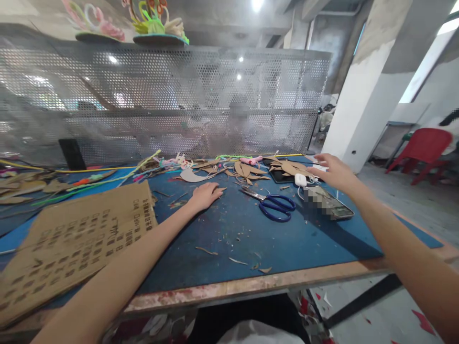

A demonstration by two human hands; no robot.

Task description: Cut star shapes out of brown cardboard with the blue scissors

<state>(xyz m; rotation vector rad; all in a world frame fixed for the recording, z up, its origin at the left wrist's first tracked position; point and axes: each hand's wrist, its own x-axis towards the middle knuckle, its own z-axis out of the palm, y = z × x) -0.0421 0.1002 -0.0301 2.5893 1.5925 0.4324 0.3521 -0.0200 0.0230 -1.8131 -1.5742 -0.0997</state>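
My left hand (205,197) rests low on the blue mat (229,265), fingers curled together. A small pointed cardboard piece (223,189) shows at its fingertips; the rest is hidden by the hand. My right hand (336,173) is raised over the right side, thumb and fingers apart with nothing between them. Under and beside it lie cut cardboard leaf shapes (289,168), a white charger (300,180) with a cable, and a phone (329,203). Between my hands are scissors (276,206) with blue handles, blades pointing left.
A printed cardboard sheet (89,239) covers the mat's left side. Cardboard leaves (247,171) and pipe cleaners (175,161) lie along the back, before a perforated metal screen (201,105). Scraps dot the mat. A red chair (421,153) stands beyond a pillar (373,91).
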